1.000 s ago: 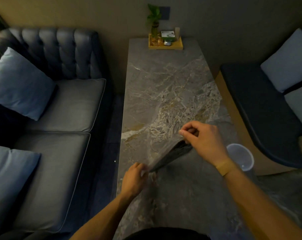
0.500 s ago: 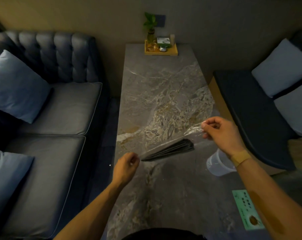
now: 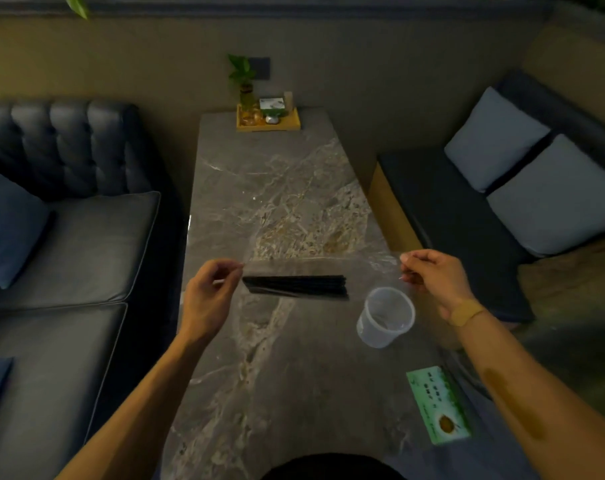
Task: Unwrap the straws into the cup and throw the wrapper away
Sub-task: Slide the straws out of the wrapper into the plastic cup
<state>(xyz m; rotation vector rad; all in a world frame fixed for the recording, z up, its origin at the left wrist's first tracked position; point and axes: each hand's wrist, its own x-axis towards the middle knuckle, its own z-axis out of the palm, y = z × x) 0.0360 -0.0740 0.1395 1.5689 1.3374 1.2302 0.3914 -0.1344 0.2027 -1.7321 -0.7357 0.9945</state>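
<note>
A green card lies on the grey marble table at 5 o'clock. Above the table, the left hand and right hand each pinch an end of a clear wrapper stretched level between them, black straws bunched inside toward the left. The clear cup stands just below the right hand (at 3 o'clock). Dark sofa at 9, cushioned bench at 2, and a yellow tray with a plant at 12.
</note>
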